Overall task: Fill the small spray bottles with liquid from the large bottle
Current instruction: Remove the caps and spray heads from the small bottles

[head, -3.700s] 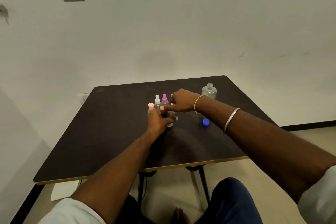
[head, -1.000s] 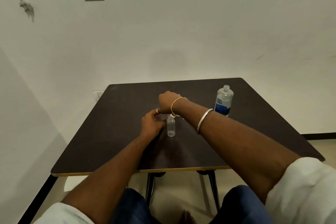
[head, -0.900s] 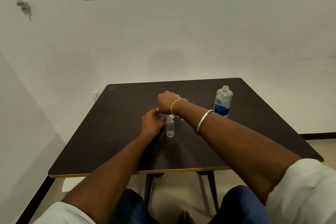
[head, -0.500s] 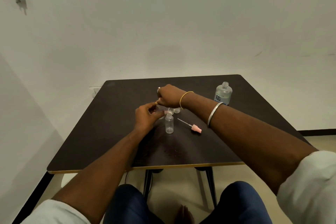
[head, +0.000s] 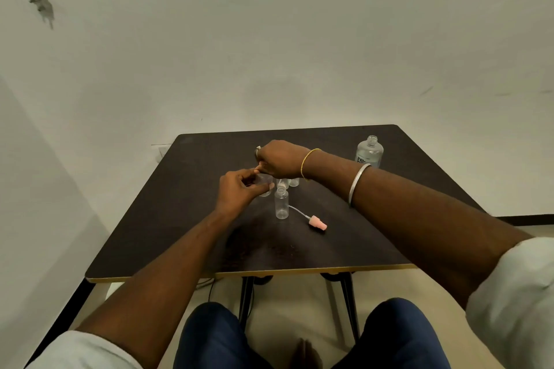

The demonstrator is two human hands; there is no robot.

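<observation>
Head view: the dark worktop [head: 180, 219] fills the middle ground, and everything for the job stands toward its far half. The large bottle [head: 369, 152] is upright near the far right corner, well apart from the hands, with no cap on its neck, so it looks ready to pour.

The right hand [head: 280, 159] reaches across with its fingers [head: 258, 170] curled down over the top of a second small bottle [head: 265, 186]. Whether they actually pinch its top is hidden by the hand itself. The left hand [head: 239, 189] holds that bottle low on the worktop, fingers [head: 260, 188] wrapped narrowly round its clear body.

Just beside it, toward the person, an open small bottle [head: 281, 205] stands upright and looks empty. A few seconds ago the little bottles all wore coloured tops; now this one is bare. Its pink spray head [head: 317, 222] lies on its side to the right, its thin tube pointing back at the bottle. That head has lain there for the last half second, while both hands moved on to the next bottle.

Behind the open one, the other small bottles [head: 293, 181] are partly hidden under the right wrist.

By my reading, the opening stage is under way: one bottle is ready to fill, a second is probably being unscrewed, and no pouring has started.
</observation>
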